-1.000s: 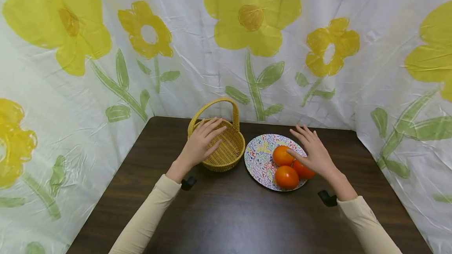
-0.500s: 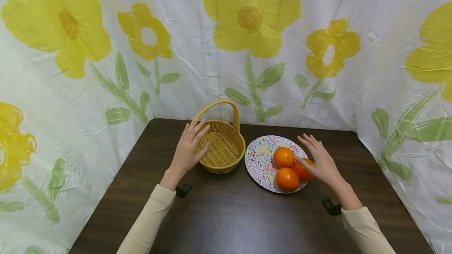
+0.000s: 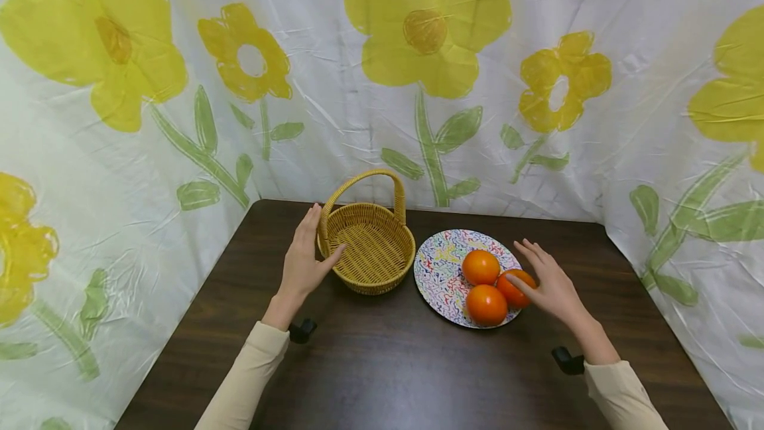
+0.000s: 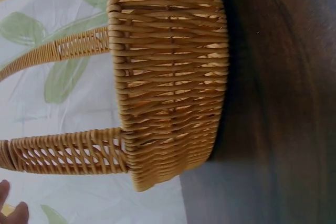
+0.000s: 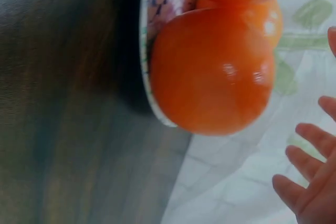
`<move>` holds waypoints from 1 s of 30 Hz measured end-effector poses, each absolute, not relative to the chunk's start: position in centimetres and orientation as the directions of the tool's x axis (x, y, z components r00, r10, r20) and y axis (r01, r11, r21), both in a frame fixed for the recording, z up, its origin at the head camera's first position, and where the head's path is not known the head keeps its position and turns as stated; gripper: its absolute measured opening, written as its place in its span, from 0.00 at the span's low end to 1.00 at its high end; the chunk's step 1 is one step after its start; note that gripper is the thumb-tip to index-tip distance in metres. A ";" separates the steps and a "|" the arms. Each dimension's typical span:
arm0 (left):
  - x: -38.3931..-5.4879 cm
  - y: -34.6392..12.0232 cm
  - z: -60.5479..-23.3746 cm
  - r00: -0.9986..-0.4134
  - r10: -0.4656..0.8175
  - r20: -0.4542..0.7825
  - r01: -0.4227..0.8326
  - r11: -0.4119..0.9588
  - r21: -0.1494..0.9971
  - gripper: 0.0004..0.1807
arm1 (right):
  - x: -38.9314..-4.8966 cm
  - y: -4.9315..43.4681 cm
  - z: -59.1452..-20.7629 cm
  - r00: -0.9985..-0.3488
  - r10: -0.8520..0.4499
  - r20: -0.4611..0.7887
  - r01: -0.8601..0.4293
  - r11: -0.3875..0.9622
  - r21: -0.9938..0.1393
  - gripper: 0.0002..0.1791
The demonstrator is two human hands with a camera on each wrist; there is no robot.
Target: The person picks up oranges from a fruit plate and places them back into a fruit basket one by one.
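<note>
A yellow woven basket [image 3: 371, 244] with a tall arched handle stands upright at the back of the table, nothing inside it. My left hand [image 3: 303, 264] is at its left side, fingers straight and thumb spread toward the rim. In the left wrist view the basket's wicker wall [image 4: 170, 77] fills the middle, with fingertips only at the lower left corner. Three round orange fruits [image 3: 486, 304], perhaps persimmons or tomatoes, sit together on a patterned plate [image 3: 438, 271]. My right hand [image 3: 552, 287] hovers at their right with fingers extended, holding nothing; its thumb overlaps the rightmost fruit in the head view.
The dark wooden table [image 3: 382, 377] carries the basket and plate side by side near its back edge. A white curtain [image 3: 322, 52] printed with yellow flowers hangs behind and along both sides. Each wrist wears a small black camera [image 3: 302, 330].
My left hand has moved left, from over the basket to beside it, and its fingers have drawn together. My right hand has shifted right and slightly back toward me. Basket, plate and fruits stay put.
</note>
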State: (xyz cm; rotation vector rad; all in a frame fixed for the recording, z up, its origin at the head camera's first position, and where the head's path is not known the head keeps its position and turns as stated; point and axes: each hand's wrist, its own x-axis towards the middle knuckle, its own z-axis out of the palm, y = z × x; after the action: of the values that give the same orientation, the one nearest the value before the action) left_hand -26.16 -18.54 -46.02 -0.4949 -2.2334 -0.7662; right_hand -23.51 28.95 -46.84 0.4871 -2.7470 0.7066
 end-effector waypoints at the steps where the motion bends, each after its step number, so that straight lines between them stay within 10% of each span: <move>1: -26.1 -18.6 -46.2 -0.698 0.098 0.709 0.517 0.754 0.405 0.46 | -23.4 29.1 -47.0 -0.915 -0.252 0.315 -0.372 0.829 -0.418 0.38; 16: -25.6 -19.6 -47.8 -0.918 0.015 0.397 0.262 0.774 0.576 0.48 | -23.1 30.2 -49.2 -0.957 -0.211 0.198 -0.280 0.847 -0.451 0.42; 30: -25.9 -20.3 -48.8 -0.981 0.075 0.176 0.165 0.796 0.582 0.52 | -23.0 30.4 -50.7 -0.972 -0.195 0.135 -0.236 0.842 -0.485 0.45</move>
State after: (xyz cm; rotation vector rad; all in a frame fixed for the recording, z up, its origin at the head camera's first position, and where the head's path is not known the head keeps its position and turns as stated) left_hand -25.86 -20.31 -48.81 -0.1911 -2.8394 -0.9396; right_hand -22.97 30.40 -50.73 0.3439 -2.9378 0.7899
